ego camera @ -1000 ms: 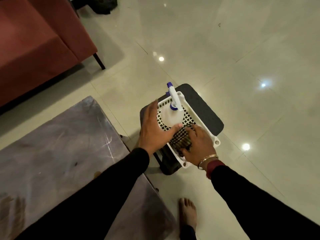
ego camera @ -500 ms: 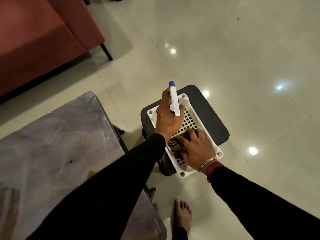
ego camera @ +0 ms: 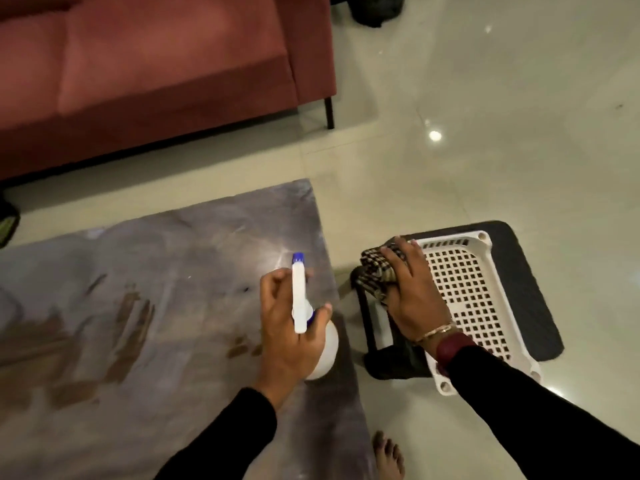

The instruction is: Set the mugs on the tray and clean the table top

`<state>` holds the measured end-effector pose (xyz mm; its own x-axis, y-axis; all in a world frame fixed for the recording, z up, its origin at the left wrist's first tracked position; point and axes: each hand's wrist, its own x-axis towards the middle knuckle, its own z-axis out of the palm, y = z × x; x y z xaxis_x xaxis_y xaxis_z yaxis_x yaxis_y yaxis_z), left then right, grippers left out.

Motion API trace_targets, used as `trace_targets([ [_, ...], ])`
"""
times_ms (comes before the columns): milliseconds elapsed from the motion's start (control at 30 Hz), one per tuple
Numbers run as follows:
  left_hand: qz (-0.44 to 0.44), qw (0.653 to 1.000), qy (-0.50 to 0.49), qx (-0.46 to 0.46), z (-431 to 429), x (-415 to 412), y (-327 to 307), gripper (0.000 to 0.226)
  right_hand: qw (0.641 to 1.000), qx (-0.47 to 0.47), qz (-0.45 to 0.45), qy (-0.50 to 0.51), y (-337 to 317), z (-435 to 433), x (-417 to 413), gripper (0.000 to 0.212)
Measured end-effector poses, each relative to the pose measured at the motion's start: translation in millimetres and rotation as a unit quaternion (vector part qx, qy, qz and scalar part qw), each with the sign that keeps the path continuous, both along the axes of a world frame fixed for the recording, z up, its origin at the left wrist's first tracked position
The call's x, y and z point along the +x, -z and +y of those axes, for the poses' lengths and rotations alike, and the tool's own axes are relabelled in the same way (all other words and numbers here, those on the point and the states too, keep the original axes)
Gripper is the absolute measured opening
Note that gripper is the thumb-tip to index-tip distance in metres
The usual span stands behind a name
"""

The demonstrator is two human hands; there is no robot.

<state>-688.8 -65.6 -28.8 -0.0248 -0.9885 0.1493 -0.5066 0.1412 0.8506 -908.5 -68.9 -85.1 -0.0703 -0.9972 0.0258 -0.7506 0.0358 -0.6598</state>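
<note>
My left hand (ego camera: 287, 327) grips a white spray bottle (ego camera: 300, 299) with a blue nozzle, held above the right end of the grey table top (ego camera: 145, 306). Brown smears mark the table's surface. My right hand (ego camera: 412, 299) holds a checked cloth (ego camera: 375, 271) at the left edge of a white perforated basket (ego camera: 474, 282). The basket sits on a dark stool (ego camera: 526, 285) to the right of the table. No mugs or tray are in sight.
A red sofa (ego camera: 156, 71) stands beyond the table. Glossy tiled floor (ego camera: 485, 133) stretches to the right and behind. My bare foot (ego camera: 389, 455) stands on the floor between table and stool. A dark object (ego camera: 374, 8) lies at the top edge.
My left hand lifted the spray bottle out of the basket and carried it left over the table. My right hand gathered the cloth and raised it to the basket's left rim. The view swung left.
</note>
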Motion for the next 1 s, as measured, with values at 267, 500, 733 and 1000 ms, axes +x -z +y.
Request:
trace_targets([
  [267, 0.033, 0.967, -0.074, 0.243, 29.9, 102.3, -0.6, 0.025, 0.998, 0.017, 0.023, -0.061, 8.3, -92.3, 123.1, 0.049],
  [500, 0.022, 0.963, -0.031, 0.266, -5.0, 151.1, -0.3, 0.013, 0.979, 0.075, 0.173, -0.074, 29.7, -75.4, 164.5, 0.048],
  [733, -0.032, 0.951, -0.029, 0.307, -57.7, 167.0, -8.2, 0.010, 0.964, 0.136, 0.226, -0.034, 47.7, -47.9, 194.7, 0.072],
  [1000, -0.024, 0.934, -0.016, 0.355, -45.8, 168.6, -5.1, 0.017, 0.964, 0.134, 0.228, -0.027, 53.4, -45.9, 191.9, 0.075],
])
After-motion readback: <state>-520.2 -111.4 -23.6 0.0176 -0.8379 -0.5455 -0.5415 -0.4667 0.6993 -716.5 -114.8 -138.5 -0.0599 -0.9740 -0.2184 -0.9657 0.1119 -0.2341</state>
